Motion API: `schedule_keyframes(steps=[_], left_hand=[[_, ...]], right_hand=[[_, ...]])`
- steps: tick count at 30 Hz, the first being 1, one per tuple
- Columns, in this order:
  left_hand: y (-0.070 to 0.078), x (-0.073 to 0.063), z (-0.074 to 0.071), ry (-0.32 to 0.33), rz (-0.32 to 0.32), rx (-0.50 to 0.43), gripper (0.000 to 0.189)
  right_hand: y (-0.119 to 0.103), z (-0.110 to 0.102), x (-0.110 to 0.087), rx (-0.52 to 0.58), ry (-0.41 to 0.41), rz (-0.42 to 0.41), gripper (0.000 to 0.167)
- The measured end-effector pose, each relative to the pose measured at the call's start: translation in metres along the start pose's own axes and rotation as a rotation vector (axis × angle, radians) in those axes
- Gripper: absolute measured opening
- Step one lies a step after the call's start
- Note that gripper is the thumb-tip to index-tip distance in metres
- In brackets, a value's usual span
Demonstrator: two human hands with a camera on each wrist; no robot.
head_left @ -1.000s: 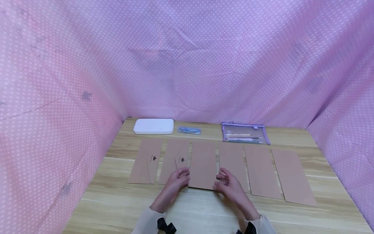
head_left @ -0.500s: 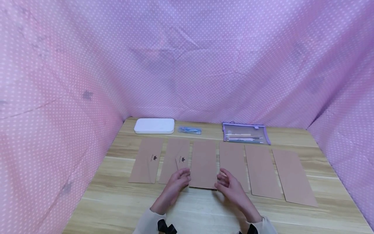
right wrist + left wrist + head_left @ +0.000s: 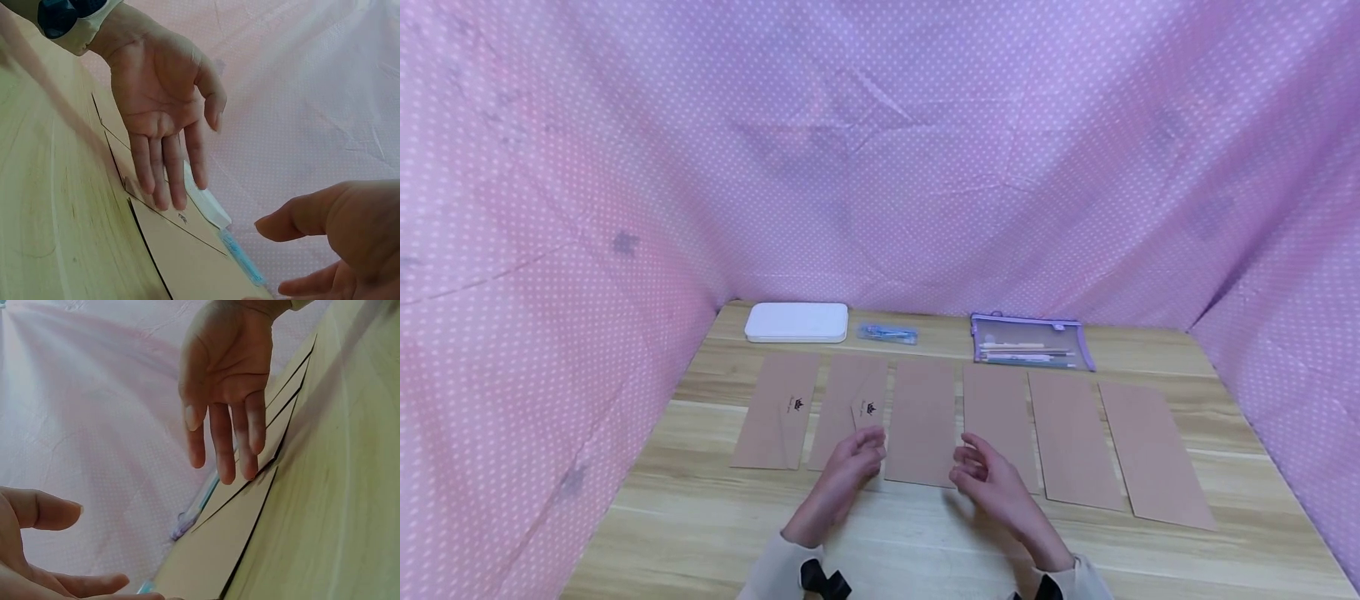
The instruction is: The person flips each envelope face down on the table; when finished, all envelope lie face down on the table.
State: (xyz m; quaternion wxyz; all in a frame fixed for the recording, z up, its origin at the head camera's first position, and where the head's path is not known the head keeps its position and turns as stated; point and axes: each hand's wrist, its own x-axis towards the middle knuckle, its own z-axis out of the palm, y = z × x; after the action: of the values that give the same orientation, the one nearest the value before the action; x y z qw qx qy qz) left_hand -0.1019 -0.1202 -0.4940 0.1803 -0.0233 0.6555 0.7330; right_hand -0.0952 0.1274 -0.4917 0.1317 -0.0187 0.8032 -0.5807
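Brown envelope (image 3: 921, 422) flat on desk (image 3: 677, 517). Left hand (image 3: 850, 465) at its eight o'clock, right hand (image 3: 991, 482) at four: fingers loosely spread, holding nothing. Step likely squaring it up; next probably calls for light edge touch.

Second brown envelope from left (image 3: 844, 392): near right corner hidden from me behind the left hand (image 3: 850, 467); lettering beside its crown print (image 3: 870, 408) too small to read. Fourth envelope (image 3: 997, 400): near left corner covered by the right hand (image 3: 996, 477). Blue packet (image 3: 887, 334): contents too small to identify. Purple pouch (image 3: 1030, 322): slim sticks (image 3: 1026, 357) inside, kind too small to tell. Desk (image 3: 685, 533): near edge cut off below in the head view, likewise both pale sleeves (image 3: 778, 568). Middle envelope (image 3: 228, 550): lower part cut off in the left wrist view.
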Motion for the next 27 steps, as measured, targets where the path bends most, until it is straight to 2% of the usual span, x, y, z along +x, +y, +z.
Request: schedule_keyframes(steps=[8,12,20,27], left_hand=[[0.010,0.006,-0.019,0.150,0.077,-0.050,0.048],[0.015,0.008,-0.031,0.174,0.106,-0.082,0.048],[0.021,0.018,-0.052,0.199,0.076,-0.087,0.052],[0.027,0.029,-0.069,0.236,0.055,-0.067,0.052]], right_hand=[[0.003,0.004,0.009,-0.041,-0.021,-0.129,0.057],[0.002,0.011,0.015,-0.060,-0.011,-0.167,0.056],[-0.003,0.027,0.025,-0.163,-0.002,-0.240,0.056],[-0.007,0.044,0.035,-0.242,-0.043,-0.252,0.062]])
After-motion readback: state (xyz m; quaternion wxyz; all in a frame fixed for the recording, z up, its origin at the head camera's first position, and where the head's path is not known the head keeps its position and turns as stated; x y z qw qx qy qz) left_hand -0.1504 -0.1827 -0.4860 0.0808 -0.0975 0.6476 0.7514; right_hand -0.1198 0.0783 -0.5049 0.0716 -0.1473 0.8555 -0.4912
